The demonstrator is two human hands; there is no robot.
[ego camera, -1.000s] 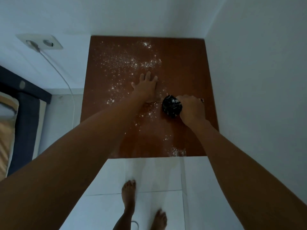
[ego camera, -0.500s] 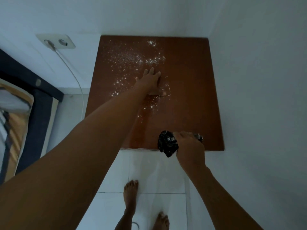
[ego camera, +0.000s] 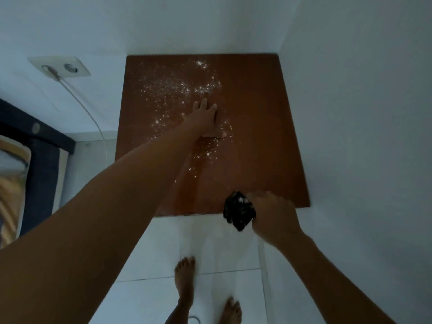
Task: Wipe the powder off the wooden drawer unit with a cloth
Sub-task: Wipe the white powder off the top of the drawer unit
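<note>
The brown wooden drawer unit [ego camera: 261, 127] stands in the room's corner, seen from above. White powder [ego camera: 177, 90] is scattered over its far left and middle. My left hand [ego camera: 204, 118] lies flat on the top, fingers spread, amid the powder. My right hand [ego camera: 273, 216] is closed on a bunched dark cloth [ego camera: 238, 212] at the unit's near edge, the cloth hanging partly past that edge. The right half of the top shows bare wood.
White walls close in behind and to the right of the unit. A wall socket [ego camera: 59, 66] with a white cable [ego camera: 93, 120] is on the left wall. A dark bed frame [ego camera: 44, 155] stands far left. My bare feet [ego camera: 184, 279] are on the white tiled floor.
My right hand has dragged the cloth from the middle of the top down to the near edge, clearing the powder along that strip. My left hand stays planted flat.
</note>
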